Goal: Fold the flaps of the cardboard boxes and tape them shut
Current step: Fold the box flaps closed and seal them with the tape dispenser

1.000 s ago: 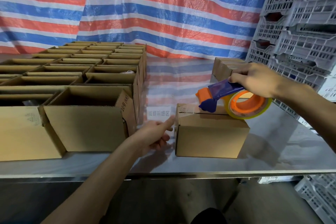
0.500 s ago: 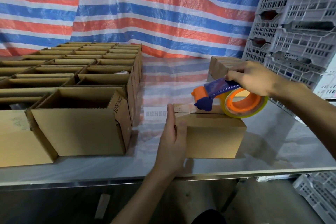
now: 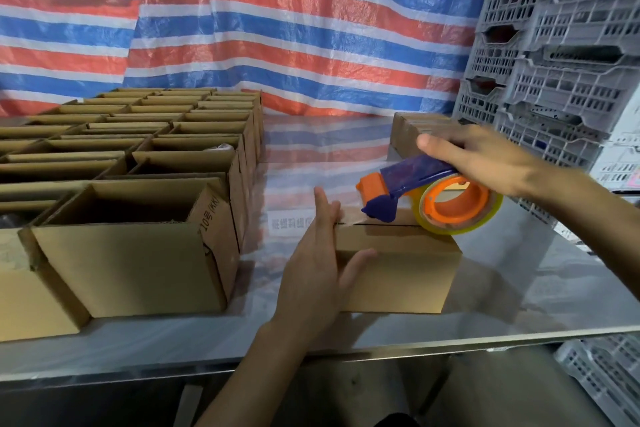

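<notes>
While the left hand (image 3: 318, 270) lies flat, fingers straight, against the left end of the closed cardboard box (image 3: 398, 274), the right hand (image 3: 485, 159) grips the tape dispenser (image 3: 433, 199), its blue nose touching the box's top seam. The box sits near the front edge of the table (image 3: 526, 288), with open boxes (image 3: 138, 260) ranked to its left and grey crates (image 3: 561, 80) stacked right.

On the table (image 3: 526, 291), open boxes (image 3: 131, 267) stand left of the closed box (image 3: 408, 274), tape dispenser (image 3: 408, 177) atop it.
</notes>
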